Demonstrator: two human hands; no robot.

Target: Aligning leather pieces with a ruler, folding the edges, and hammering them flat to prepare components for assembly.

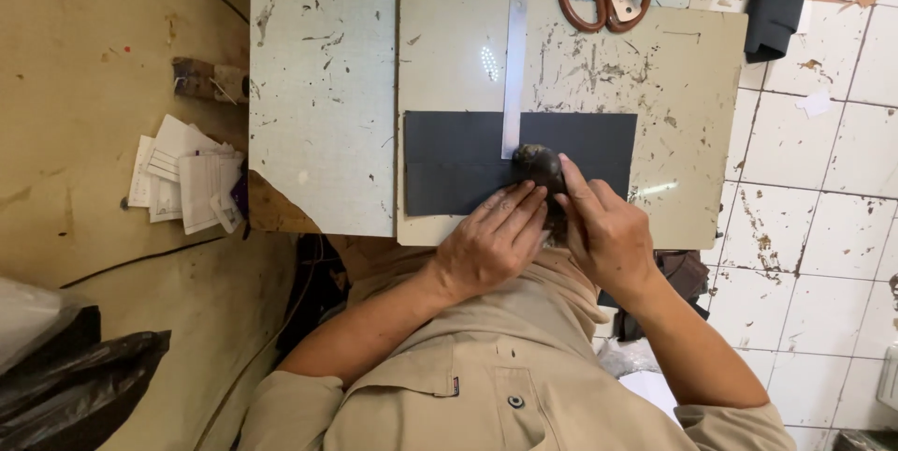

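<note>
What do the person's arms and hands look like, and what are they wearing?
Both hands are bare, with no gloves: the left hand and the right hand. I can make out no rings or watch. The forearms are bare too. The person wears a tan shirt with short sleeves ending near the elbows, a dark round button and a small coloured tag on the chest.

Right hand [608, 231] grips dark lump [540, 167]
</note>
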